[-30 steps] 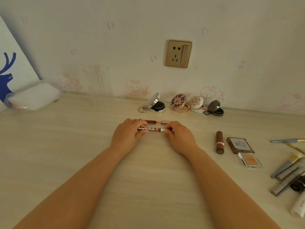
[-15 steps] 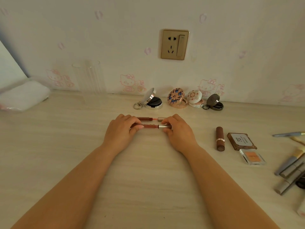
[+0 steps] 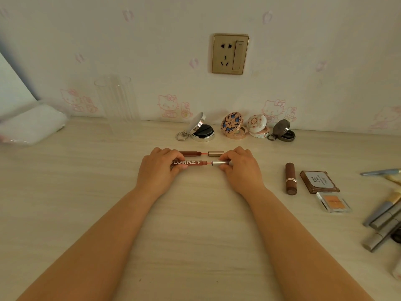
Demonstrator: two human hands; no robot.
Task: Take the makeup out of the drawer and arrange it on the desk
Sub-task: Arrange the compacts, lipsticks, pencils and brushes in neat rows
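**Second lip gloss being laid out in the row on the desk**

The step in hand looks like arranging: both hands are at the middle of the desk (image 3: 195, 235), setting a lip gloss (image 3: 191, 163) down parallel to another lip gloss (image 3: 195, 153) that lies just behind it. The left hand (image 3: 159, 170) grips the dark tube end, fingers curled round it. The right hand (image 3: 240, 168) pinches the silver cap (image 3: 220, 162), which is pulled slightly off so a thin pink stem shows between cap and tube. The next move likely calls for letting go with the tube square to its neighbour, so it does not roll.

The desk is pale wood grain against a wall with cartoon-cat stickers and a gold socket (image 3: 230, 53). Four open compacts (image 3: 236, 127) line the wall. A lipstick (image 3: 290, 178), two flat palettes (image 3: 320, 182) and a bunch of pens (image 3: 384, 216) lie to the right; a clear ribbed glass (image 3: 116, 98) stands far left.
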